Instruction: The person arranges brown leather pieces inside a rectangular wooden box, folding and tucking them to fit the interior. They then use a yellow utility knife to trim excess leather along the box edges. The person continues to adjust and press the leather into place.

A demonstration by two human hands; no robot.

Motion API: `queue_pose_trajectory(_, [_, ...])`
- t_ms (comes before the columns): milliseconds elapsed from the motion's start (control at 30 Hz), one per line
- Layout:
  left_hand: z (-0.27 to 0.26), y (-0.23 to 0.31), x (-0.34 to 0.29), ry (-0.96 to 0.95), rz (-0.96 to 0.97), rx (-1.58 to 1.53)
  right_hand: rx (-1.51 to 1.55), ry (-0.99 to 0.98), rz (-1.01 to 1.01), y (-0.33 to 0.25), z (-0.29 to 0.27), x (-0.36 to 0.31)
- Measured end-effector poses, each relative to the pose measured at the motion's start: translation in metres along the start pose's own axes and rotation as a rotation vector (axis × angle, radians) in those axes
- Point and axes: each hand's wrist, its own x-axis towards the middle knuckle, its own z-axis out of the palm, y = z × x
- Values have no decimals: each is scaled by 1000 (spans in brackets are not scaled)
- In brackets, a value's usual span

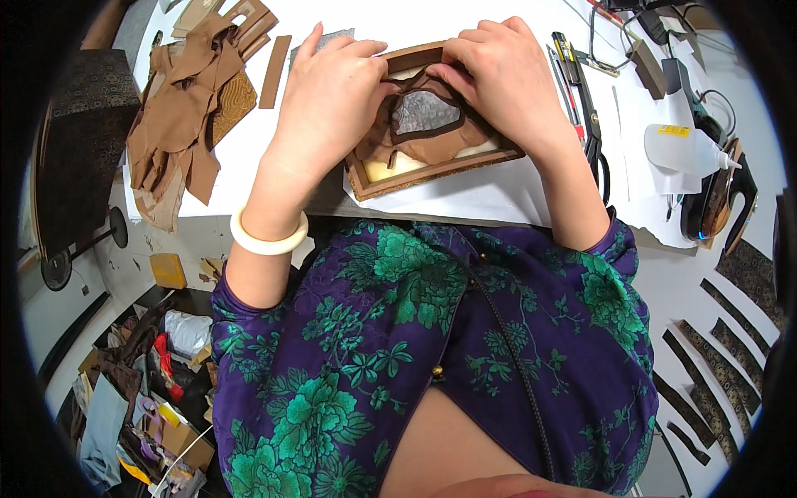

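A shallow box (378,187) with brown rims lies tilted on the white table in front of me. Inside it is a piece of thin brown leather or cloth (452,146), with a dark-edged opening that shows a mottled grey surface (426,112). Pale cream padding (397,167) peeks out around the brown piece. At the box's far left corner, my left hand (339,95) has its thumb on the brown piece, some fingers raised. Curled over the far right side, my right hand (503,79) pinches the folded brown material with thumb and fingers. The left fingertips' grip is partly hidden.
Brown leather scraps (178,108) are heaped on the left, beside a brown strip (275,72). To the right lie a cutter knife (566,48), black scissors (591,124) and a translucent squeeze bottle (682,149). Dark patterned strips (714,373) sit lower right; a cluttered bin (149,390) stands lower left.
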Motion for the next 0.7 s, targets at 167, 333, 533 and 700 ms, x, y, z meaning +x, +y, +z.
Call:
queue_pose_trajectory(167, [-4, 1, -2, -7, -24, -36, -53, -4, 34, -1, 4, 1])
queue_pose_trajectory(333, [-2, 1, -10, 29, -60, -138, -72, 9, 53, -2, 7, 0])
queue_pose_trajectory(533, [-2, 0, -12, 41, -50, -110, 26, -37, 57, -1, -4, -1])
queue_pose_trajectory(700, [-13, 6, -6, 50, -134, -77, -86, -39, 89, -2, -5, -2])
